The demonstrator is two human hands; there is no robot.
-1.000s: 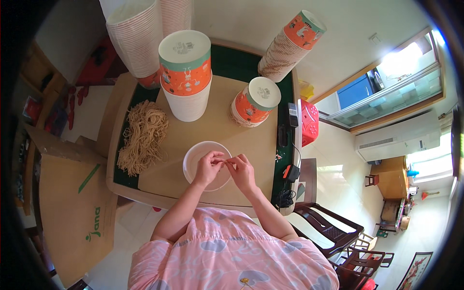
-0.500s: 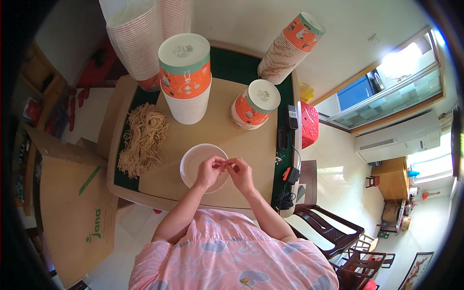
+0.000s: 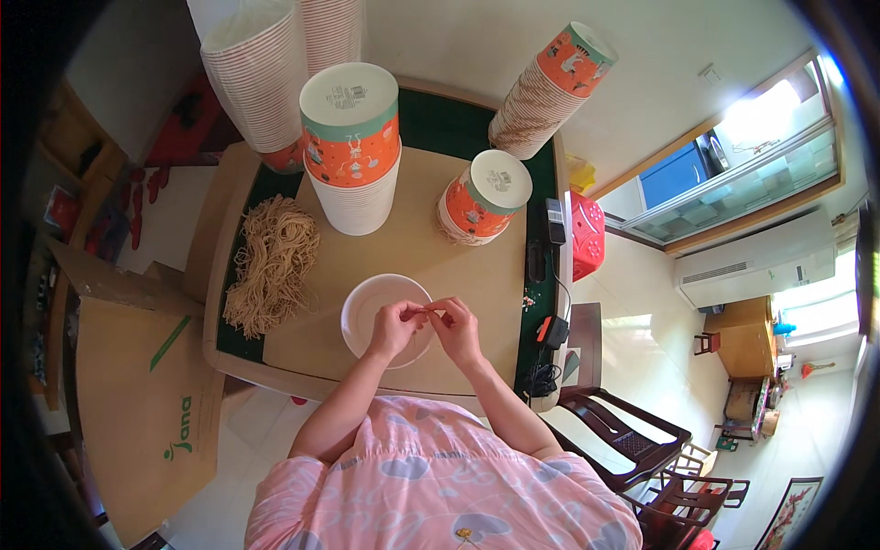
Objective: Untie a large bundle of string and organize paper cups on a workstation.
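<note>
Both hands meet over a white bowl (image 3: pixel 376 307) that sits on the tan table (image 3: pixel 458 284) right in front of the person. The left hand (image 3: pixel 396 328) is curled, its fingertips pinched on a small orange-red packet (image 3: pixel 429 313), and the right hand (image 3: pixel 458 330) pinches the same packet from the other side, so the 2 hands nearly touch at the thumbs. The packet hangs just above the bowl's right rim; it is too small to tell whether it is torn. The bowl lies directly under the left hand and just left of the right hand, and its inside looks white, with any contents hidden by the fingers. Farther left of the left hand, well apart from it, a heap of dry brown noodles (image 3: pixel 273 261) lies at the table's edge. Beyond the hands, toward the far side of the table, stands a tall stack of upturned paper bowls (image 3: pixel 353 147) with an orange and green band, and to the right of it, straight beyond the right hand, a short stack of the same bowls (image 3: pixel 481 197). A third stack (image 3: pixel 545 92) leans at the far right corner, and plain ribbed cups (image 3: pixel 257 78) rise at the far left. To the right of the right hand, a red basket (image 3: pixel 587 234) sits off the table's edge.
</note>
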